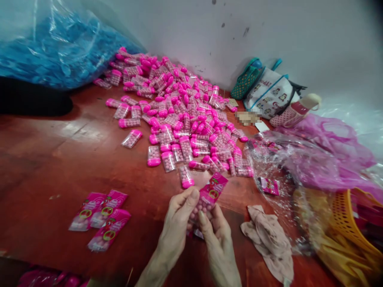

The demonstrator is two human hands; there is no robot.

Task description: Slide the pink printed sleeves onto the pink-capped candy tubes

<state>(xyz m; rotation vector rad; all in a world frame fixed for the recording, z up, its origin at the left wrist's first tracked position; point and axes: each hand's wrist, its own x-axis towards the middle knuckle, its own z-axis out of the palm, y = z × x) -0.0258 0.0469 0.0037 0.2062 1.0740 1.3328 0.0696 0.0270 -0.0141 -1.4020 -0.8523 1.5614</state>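
My left hand (178,211) and my right hand (216,227) are both closed on one candy pack (213,190) at the front middle. Its upper part is a bright pink printed wrapper, and pink candy balls show through clear plastic below. My thumbs press on its lower end, which the fingers partly hide. Just beyond my hands, a clear candy box with a pink cap (186,177) lies at the near edge of a big pile of similar boxes (179,107). To the left lie three wrapped candy packs (109,231), partly overlapping.
A clear bag of blue pieces (68,52) stands at the back left. On the right are a crumpled cloth (267,239), a yellow basket (344,217), pink plastic bags (326,147) and a clear bag with pink wrappers (269,185). A white printed bag (269,93) leans against the wall.
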